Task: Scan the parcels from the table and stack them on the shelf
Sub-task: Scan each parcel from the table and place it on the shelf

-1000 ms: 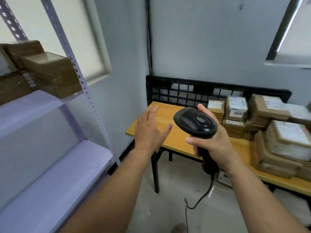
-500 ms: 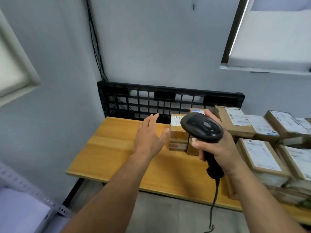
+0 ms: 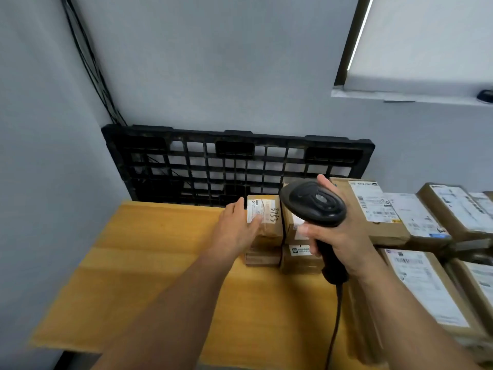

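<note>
Lays left hand [image 3: 237, 231] against top parcel [image 3: 266, 222] near the back of the table [image 3: 149, 263], thumb on its label, fingers straight along its left side, not clenched. Grips scanner [image 3: 314, 204] by the handle in right hand [image 3: 344, 241], head above the neighbouring stack [image 3: 296, 260]. Rests on a second small box; larger boxes [image 3: 373, 209] piled rightward, black pallet [image 3: 213, 161] behind.

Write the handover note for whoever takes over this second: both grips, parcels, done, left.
Left grip rests on the top small parcel, thumb on its label; parcel not lifted.
Right grip holds the scanner just beside it.
Many other parcels crowd the right side of the table; shelf out of view.
Done: nothing visible. Left: scan this parcel, shelve it, repeat.
</note>
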The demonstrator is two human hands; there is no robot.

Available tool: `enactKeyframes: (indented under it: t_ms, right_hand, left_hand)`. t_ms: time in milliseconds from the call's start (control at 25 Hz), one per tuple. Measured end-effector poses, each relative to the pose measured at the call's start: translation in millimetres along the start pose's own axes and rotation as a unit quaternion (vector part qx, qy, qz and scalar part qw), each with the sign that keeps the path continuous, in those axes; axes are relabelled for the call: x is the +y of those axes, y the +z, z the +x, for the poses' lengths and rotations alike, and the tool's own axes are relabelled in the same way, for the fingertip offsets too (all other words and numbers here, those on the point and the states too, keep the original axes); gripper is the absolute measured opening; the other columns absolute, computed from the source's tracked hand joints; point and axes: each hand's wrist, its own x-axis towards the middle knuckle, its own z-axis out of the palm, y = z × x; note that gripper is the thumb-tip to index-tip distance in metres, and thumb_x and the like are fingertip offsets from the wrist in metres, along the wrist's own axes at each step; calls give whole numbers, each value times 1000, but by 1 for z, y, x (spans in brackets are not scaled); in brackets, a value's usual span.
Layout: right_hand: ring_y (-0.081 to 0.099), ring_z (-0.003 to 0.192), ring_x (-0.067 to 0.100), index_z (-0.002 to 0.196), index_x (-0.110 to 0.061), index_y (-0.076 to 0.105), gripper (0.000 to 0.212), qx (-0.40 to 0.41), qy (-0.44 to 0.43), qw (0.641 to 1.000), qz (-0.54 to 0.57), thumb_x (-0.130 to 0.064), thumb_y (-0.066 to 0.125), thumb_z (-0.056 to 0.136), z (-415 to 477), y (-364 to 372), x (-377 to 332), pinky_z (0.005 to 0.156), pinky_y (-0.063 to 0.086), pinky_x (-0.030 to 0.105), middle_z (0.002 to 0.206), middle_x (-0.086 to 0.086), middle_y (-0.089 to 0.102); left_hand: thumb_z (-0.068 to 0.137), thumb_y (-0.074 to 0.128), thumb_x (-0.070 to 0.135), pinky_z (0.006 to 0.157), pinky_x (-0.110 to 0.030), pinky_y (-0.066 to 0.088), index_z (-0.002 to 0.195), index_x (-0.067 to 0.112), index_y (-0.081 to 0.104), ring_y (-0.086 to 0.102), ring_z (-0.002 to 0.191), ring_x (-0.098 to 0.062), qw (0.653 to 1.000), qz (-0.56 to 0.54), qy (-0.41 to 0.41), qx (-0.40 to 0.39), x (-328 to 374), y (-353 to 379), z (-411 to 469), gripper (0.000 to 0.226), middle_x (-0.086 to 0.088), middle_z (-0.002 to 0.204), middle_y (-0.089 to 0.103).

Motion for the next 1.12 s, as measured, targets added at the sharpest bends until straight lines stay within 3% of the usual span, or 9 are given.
enactKeyframes:
  t_ms: [120, 240, 440, 640, 760, 840, 920, 1040, 1120]
  right_hand:
    - [59, 51, 28, 139, -51, 35, 96, -4, 15, 1000, -1, -13, 81, 63, 18, -10, 7, 49, 53, 29, 102, 10, 66]
    - [59, 49, 25, 144, -45, 32, 98, -16, 34, 999, -7, -1, 80, 70, 37, -19, 15, 48, 53, 27, 96, 11, 67]
    - [59, 49, 24, 147, -44, 31, 99, -56, 71, 996, 5, 4, 78, 73, 69, -36, 41, 49, 53, 28, 104, 14, 67]
    - [58, 48, 23, 148, -42, 30, 101, -83, 93, 992, 21, 8, 77, 74, 78, -38, 63, 48, 52, 28, 88, 11, 68]
    - [58, 49, 23, 145, -45, 31, 99, -91, 99, 991, 20, 7, 76, 74, 78, -36, 64, 48, 54, 30, 93, 15, 69]
    - [59, 50, 22, 144, -47, 30, 99, -93, 103, 990, 14, 6, 76, 75, 77, -35, 63, 50, 55, 32, 100, 15, 70]
    - [60, 50, 22, 147, -45, 29, 100, -93, 101, 990, 11, 6, 76, 75, 76, -36, 61, 51, 56, 32, 100, 15, 70]
    - [59, 49, 21, 149, -42, 26, 99, -103, 90, 991, 8, 6, 74, 77, 70, -36, 54, 49, 54, 30, 79, 12, 72]
    - [56, 49, 22, 147, -44, 25, 98, -111, 85, 990, 11, 5, 73, 77, 63, -34, 47, 48, 52, 30, 69, 7, 70]
  left_hand:
    - [98, 41, 48, 110, -39, 31, 153, 14, 17, 30, 138, -25, 998, 7, -43, -35, 0, 20, 19, 69, -10, 154, 27]
    - [96, 43, 52, 100, -42, 44, 146, 17, 32, 44, 121, -23, 994, 6, -93, -51, -2, 40, 30, 62, -9, 140, 40]
    - [95, 47, 49, 99, -42, 44, 149, 19, 23, 43, 120, -23, 987, -21, -154, -51, 6, 57, 36, 66, -9, 138, 40]
    - [94, 54, 40, 78, -32, 48, 145, 31, 26, 52, 104, -17, 981, -124, -147, -26, 15, 58, 32, 58, -5, 131, 50]
    - [97, 51, 37, 65, -27, 49, 144, 35, 24, 59, 94, -17, 963, -213, -159, -48, 19, 49, 27, 54, -8, 128, 55]
    - [97, 52, 33, 57, -22, 45, 141, 38, 24, 59, 87, -16, 961, -211, -167, -61, 21, 43, 24, 53, -10, 126, 55]
    - [93, 55, 29, 58, -23, 46, 141, 40, 23, 59, 88, -18, 963, -194, -174, -62, 23, 36, 19, 59, -7, 124, 54]
    - [89, 60, 17, 74, -34, 56, 148, 43, 15, 58, 99, -21, 965, -198, -162, -62, 21, 26, 7, 79, -6, 124, 51]
    - [88, 62, 9, 75, -32, 58, 151, 43, 8, 60, 101, -19, 965, -198, -158, -67, 18, 18, -2, 90, -7, 126, 53]
